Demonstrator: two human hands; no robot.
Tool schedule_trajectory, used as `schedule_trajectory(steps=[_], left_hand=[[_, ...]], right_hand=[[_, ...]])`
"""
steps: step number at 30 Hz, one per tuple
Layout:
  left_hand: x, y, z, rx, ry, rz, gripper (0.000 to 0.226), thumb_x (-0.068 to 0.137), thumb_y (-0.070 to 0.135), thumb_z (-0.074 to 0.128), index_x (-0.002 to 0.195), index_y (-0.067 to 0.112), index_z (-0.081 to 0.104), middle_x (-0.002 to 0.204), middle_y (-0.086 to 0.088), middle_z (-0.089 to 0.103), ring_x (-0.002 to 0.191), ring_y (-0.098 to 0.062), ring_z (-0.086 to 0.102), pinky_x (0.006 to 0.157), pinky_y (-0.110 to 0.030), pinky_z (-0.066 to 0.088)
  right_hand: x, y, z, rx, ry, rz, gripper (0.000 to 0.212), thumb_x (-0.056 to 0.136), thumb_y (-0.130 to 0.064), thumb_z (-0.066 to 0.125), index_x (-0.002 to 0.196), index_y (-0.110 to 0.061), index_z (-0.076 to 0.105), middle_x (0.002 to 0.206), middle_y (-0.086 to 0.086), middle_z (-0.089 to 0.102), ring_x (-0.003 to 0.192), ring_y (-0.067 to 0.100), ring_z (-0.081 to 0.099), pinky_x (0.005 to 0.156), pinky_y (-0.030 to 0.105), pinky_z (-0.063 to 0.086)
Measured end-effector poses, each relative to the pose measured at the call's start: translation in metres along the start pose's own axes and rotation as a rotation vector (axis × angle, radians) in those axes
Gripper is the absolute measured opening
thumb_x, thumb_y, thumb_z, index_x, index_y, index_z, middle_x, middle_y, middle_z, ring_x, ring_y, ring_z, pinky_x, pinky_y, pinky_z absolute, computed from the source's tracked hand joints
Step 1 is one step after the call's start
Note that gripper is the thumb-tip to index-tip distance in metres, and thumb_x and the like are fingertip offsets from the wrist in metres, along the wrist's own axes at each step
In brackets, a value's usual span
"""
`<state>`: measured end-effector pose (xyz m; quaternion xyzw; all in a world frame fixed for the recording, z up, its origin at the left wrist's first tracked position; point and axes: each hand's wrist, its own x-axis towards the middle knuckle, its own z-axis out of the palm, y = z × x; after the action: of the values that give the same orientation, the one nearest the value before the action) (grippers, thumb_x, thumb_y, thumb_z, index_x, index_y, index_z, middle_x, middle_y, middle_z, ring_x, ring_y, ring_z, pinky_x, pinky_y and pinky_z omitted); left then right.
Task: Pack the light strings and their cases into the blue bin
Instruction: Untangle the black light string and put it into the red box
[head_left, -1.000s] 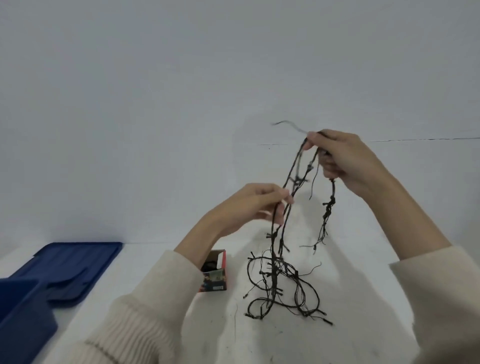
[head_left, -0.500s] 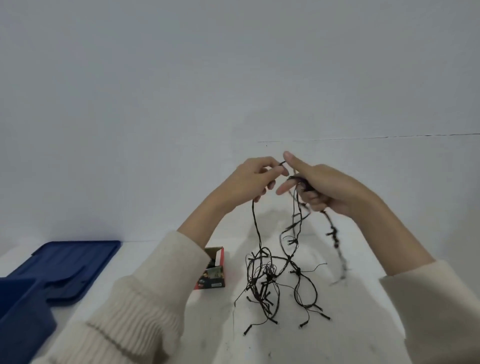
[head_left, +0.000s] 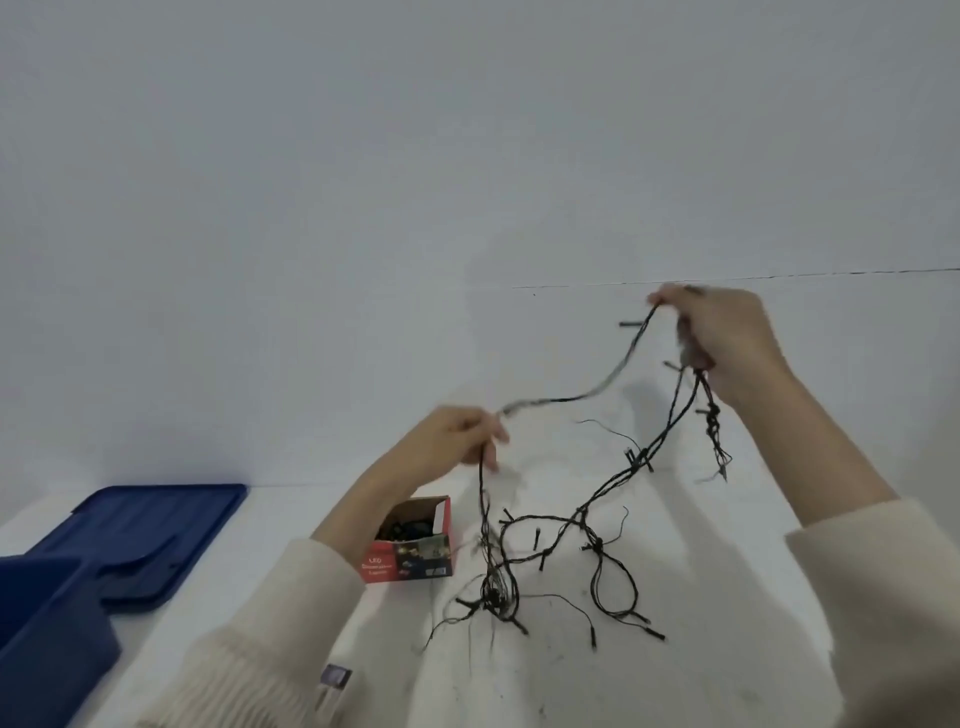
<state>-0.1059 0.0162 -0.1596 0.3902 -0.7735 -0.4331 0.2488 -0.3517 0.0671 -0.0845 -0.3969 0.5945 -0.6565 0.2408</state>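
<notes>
A dark light string (head_left: 587, 514) hangs in loops over the white table, its lower tangle resting on the surface. My left hand (head_left: 457, 436) pinches one strand above the table. My right hand (head_left: 722, 332), raised higher and to the right, grips a bunch of the same string, with a span of wire stretched between the two hands. A small red case (head_left: 415, 545) stands open on the table beneath my left forearm, with dark string inside. The blue bin (head_left: 47, 623) is at the lower left edge, partly cut off.
A blue lid (head_left: 150, 535) lies flat on the table beside the bin. The white table (head_left: 571, 686) runs back to a plain pale wall (head_left: 467, 182). My cream sleeves fill the lower corners.
My hands were together half a second ago; now they have pulled apart, the right one up and right, the left one down and left, drawing a length of wire out between them.
</notes>
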Motion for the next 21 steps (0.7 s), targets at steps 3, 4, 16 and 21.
schedule_trajectory(steps=[3,4,16,21], left_hand=[[0.007,0.033,-0.004,-0.233,0.195,0.12,0.024,0.099,0.015,0.043,0.085,0.011,0.062,0.064,-0.003,0.052,0.057,-0.014,0.056,0.067,-0.025,0.053],[0.01,0.046,-0.004,-0.2,0.173,0.146,0.024,0.099,0.017,0.043,0.085,0.011,0.061,0.063,-0.002,0.051,0.054,-0.014,0.053,0.061,-0.022,0.051],[0.009,0.075,0.0,0.15,0.086,0.177,0.028,0.092,0.03,0.055,0.071,0.014,0.061,0.057,0.002,0.051,0.049,-0.01,0.045,0.056,-0.023,0.044],[-0.002,0.023,-0.001,0.075,-0.288,-0.01,0.027,0.097,0.028,0.047,0.081,0.012,0.063,0.064,0.002,0.057,0.063,-0.012,0.057,0.079,-0.033,0.051]], right_hand=[[-0.017,0.009,0.011,-0.451,-0.317,0.08,0.047,0.085,-0.054,0.057,0.076,-0.01,0.073,0.042,-0.005,0.034,0.036,0.012,0.026,0.04,0.019,0.022],[-0.024,0.011,0.017,-0.441,-0.418,0.132,0.056,0.083,-0.061,0.054,0.078,-0.009,0.073,0.04,-0.008,0.03,0.037,0.011,0.022,0.04,0.019,0.019],[-0.038,-0.007,0.026,-0.27,-0.614,0.111,0.029,0.087,-0.028,0.064,0.07,-0.005,0.068,0.043,-0.005,0.023,0.04,0.011,0.02,0.039,0.019,0.018],[-0.014,-0.016,0.008,0.131,-0.094,-0.008,0.031,0.091,-0.022,0.057,0.062,-0.012,0.056,0.033,-0.012,0.028,0.034,0.006,0.022,0.035,0.013,0.019]])
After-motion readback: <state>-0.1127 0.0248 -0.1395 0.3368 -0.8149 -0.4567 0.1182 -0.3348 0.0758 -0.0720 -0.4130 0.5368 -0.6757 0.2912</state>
